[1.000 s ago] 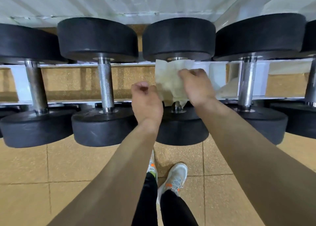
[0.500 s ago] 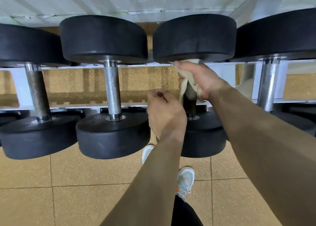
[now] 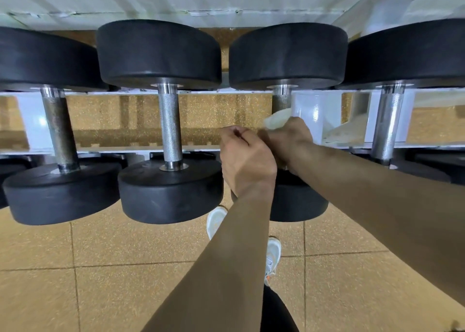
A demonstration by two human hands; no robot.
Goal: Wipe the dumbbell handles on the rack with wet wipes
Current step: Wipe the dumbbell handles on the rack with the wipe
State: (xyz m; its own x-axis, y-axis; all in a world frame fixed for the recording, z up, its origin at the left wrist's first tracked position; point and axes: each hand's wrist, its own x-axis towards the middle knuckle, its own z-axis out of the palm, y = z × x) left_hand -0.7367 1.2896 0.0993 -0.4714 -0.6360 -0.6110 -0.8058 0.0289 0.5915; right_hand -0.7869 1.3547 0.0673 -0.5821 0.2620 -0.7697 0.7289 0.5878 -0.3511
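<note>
On the handle [image 3: 280,102], wipe [image 3: 276,119] gripped in right hand [image 3: 289,140]

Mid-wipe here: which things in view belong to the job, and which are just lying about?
Job: crumpled white wet wipe; right hand gripping it; knurled steel dumbbell handle being wiped.
Just there: white metal rack frame; tan speckled floor tiles; white sneakers.

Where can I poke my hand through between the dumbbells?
The widest bare gap lies between the dark left handle and the shiny second handle. A narrower one sits between that handle and the left hand. It's crowded at the third handle, where the right hand grips the wet wipe beside a white rack post.
</note>
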